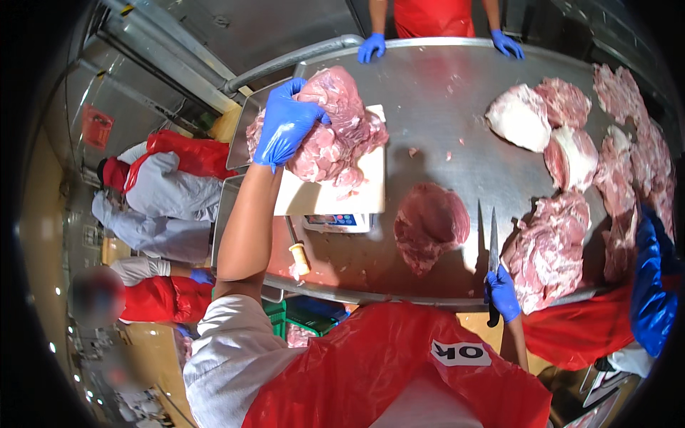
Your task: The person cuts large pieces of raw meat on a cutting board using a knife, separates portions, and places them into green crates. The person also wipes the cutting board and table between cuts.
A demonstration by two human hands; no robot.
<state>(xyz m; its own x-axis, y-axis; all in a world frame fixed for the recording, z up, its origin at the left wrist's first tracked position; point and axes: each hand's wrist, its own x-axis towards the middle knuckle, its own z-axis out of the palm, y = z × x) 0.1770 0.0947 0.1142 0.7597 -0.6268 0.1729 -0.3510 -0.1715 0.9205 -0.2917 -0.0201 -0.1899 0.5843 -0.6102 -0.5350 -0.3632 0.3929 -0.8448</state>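
My left hand [289,123], in a blue glove, is closed on a large piece of raw meat [332,146]. The meat rests on a white board [300,200], and a scale with a blue panel [339,221] shows under the board's near edge. My right hand [503,294], gloved in blue too, grips a knife [493,246] by its dark handle, the blade pointing away from me over the table. Between my hands lies a rounded piece of red meat [432,225]. Just right of the knife is a large trimmed piece [549,250].
On the metal table [442,121], several pale and red pieces [519,118] lie at the right. A yellow-handled tool [300,260] lies near the scale. Across stands a person in a red apron [434,18], hands on the edge. A blue sleeve [653,278] reaches in at right.
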